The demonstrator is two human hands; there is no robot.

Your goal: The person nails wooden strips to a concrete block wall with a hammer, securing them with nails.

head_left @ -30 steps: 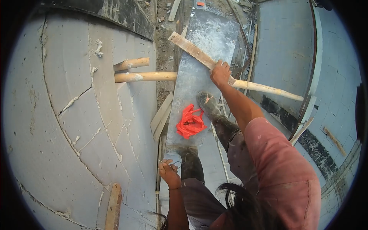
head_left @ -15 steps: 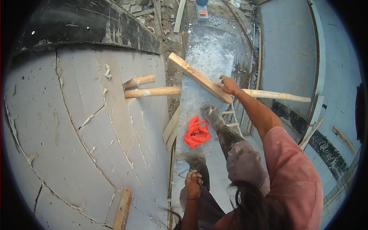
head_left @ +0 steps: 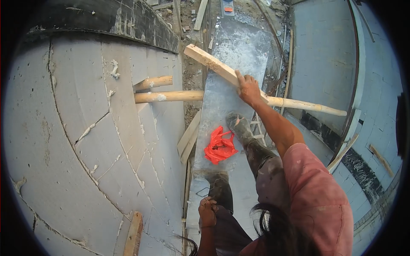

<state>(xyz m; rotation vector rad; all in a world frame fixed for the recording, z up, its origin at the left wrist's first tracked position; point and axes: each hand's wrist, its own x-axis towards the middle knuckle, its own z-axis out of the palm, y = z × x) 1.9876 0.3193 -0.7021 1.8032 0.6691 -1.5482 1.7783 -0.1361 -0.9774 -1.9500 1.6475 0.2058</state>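
My right hand (head_left: 249, 88) grips a squared wooden beam (head_left: 211, 62) near its right end, its fingers over the top edge. The beam slants down from upper left to lower right above the grey plank and crosses over a round wooden pole (head_left: 181, 96). Down by my left leg, my left hand (head_left: 208, 210) is closed around a thin bent piece of wire (head_left: 202, 192); much of the wire is hidden in the fingers. A crumpled red plastic bag (head_left: 219, 146) lies on the plank near my boot (head_left: 237, 123), with something dark inside.
I stand on a narrow grey plank (head_left: 239, 47) between a block wall (head_left: 85, 128) on the left and another wall (head_left: 322, 55) on the right. A shorter pole (head_left: 154, 82) juts from the left wall. A ladder (head_left: 257, 128) shows beside the plank. Rubble lies below.
My right hand has gone from resting near the beam's end with the index finger extended to gripping it. The beam has shifted slightly up. My left hand stays low with the wire.
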